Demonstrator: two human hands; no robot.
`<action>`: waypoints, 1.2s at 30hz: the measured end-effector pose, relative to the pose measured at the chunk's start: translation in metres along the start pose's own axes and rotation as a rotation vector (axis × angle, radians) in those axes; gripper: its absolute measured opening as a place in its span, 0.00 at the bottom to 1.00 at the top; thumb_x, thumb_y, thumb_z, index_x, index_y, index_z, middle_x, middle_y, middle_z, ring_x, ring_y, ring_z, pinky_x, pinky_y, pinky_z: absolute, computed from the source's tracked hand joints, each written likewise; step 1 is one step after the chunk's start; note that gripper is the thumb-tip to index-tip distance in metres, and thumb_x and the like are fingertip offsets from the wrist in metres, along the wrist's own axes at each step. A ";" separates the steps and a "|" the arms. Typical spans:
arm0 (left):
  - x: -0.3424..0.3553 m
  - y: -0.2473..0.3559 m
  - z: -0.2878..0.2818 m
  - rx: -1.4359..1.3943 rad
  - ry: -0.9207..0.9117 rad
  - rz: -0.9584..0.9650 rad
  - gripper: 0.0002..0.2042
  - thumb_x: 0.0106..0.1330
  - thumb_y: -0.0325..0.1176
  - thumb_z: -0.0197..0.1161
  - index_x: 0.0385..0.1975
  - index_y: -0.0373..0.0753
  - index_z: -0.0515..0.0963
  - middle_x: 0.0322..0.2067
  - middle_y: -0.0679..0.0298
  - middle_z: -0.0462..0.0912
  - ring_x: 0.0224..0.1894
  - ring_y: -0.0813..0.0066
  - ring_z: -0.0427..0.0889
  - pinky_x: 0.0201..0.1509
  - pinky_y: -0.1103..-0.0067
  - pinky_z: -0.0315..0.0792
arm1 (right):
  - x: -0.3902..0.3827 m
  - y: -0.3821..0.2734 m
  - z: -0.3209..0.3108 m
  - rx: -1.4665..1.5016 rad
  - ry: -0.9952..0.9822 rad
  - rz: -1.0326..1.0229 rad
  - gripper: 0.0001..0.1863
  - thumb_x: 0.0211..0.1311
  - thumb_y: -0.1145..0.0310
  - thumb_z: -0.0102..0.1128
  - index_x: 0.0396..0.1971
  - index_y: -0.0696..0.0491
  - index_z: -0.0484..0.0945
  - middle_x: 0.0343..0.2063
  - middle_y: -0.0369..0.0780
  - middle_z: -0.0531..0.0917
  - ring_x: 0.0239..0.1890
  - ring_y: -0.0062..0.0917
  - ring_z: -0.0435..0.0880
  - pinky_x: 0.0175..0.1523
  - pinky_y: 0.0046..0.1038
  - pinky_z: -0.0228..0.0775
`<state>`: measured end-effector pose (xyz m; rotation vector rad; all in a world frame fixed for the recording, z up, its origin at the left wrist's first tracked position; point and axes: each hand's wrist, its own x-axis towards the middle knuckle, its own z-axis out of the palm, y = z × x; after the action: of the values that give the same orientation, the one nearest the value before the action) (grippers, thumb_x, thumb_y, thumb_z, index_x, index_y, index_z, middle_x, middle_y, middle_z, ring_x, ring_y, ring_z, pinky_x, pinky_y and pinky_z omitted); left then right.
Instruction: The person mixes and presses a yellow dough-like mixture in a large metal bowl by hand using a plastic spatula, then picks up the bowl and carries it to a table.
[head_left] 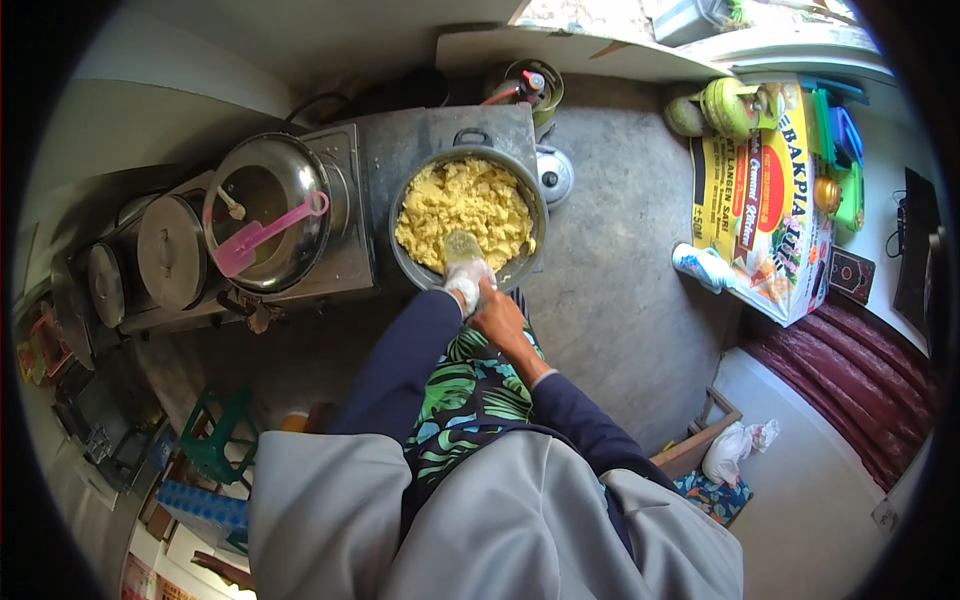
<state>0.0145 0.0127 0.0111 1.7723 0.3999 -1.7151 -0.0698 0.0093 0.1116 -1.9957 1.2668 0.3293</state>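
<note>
In front of me a wide grey pot (pixel 402 268) holds lumpy yellow mash (pixel 465 205). My left hand (pixel 467 279), in a thin whitish glove, is closed around a clear, cup-like thing (pixel 462 247) smeared with yellow. Its far end rests in the mash at the pot's near side. My bare right hand (pixel 497 316) is closed right against the gloved hand, over the pot's near rim. What its fingers grip is hidden.
Left of the pot, a large metal basin (pixel 310 170) holds a pink spatula (pixel 262 236) and a lidded pot (pixel 170 250) stands beyond. A kettle (pixel 554 176) sits close at the pot's right. Farther right are a printed box (pixel 765 190) and green gas cylinder (pixel 733 106).
</note>
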 end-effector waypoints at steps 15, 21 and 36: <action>0.031 0.070 -0.037 -0.237 -0.444 -0.090 0.07 0.47 0.34 0.61 0.16 0.40 0.72 0.17 0.65 0.74 0.19 0.72 0.72 0.27 0.79 0.68 | 0.068 -0.049 -0.026 -0.243 -0.015 -0.168 0.24 0.47 0.72 0.52 0.48 0.60 0.67 0.23 0.48 0.80 0.28 0.41 0.80 0.30 0.40 0.70; 0.039 0.030 0.020 0.270 0.382 0.324 0.07 0.46 0.29 0.60 0.11 0.37 0.72 0.14 0.67 0.74 0.15 0.73 0.72 0.21 0.76 0.65 | 0.041 0.030 0.019 0.092 0.052 0.108 0.38 0.41 0.65 0.60 0.60 0.43 0.62 0.29 0.51 0.80 0.33 0.46 0.80 0.36 0.43 0.69; 0.009 0.024 -0.006 -1.225 -0.781 0.067 0.05 0.58 0.33 0.58 0.23 0.43 0.70 0.15 0.75 0.66 0.18 0.81 0.67 0.25 0.83 0.65 | 0.048 -0.027 -0.038 -0.033 -0.084 -0.064 0.31 0.40 0.72 0.57 0.52 0.42 0.72 0.28 0.50 0.80 0.31 0.45 0.80 0.36 0.40 0.70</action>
<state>0.0351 -0.0033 0.0069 0.2194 0.7715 -1.4155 -0.0297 -0.0430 0.1225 -2.0241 1.1499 0.4006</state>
